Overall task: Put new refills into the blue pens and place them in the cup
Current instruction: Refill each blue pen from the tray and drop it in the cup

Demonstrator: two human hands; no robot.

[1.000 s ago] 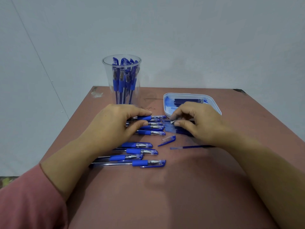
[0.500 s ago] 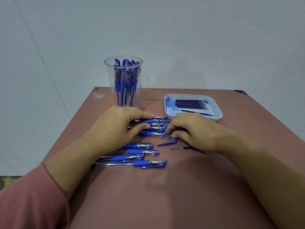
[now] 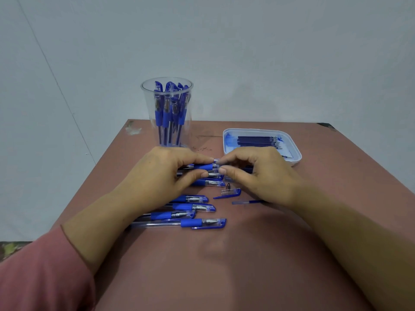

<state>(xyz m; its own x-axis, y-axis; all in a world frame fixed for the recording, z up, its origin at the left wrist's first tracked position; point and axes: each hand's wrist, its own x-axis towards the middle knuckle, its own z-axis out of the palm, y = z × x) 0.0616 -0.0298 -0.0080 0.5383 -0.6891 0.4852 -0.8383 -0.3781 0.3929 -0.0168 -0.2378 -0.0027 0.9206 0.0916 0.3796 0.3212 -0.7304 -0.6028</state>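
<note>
In front of the clear plastic cup (image 3: pixel 166 113), left hand (image 3: pixel 161 176) is gripping a blue-gripped transparent pen (image 3: pixel 203 166); right hand (image 3: pixel 258 173) is pinching its tip, probably unscrewing. Keeping it level helps.

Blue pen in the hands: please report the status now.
Left hand grips blue pen by its grip. Right hand pinches its tip end. Loose cap and one refill lie nearby on the table.

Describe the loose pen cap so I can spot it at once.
From the clear cup of pens at the far side of the table, come toward the camera. The loose pen cap lies between the row of capped pens and the right hand. Unlike its neighbours, it is short, with no barrel attached.
</note>
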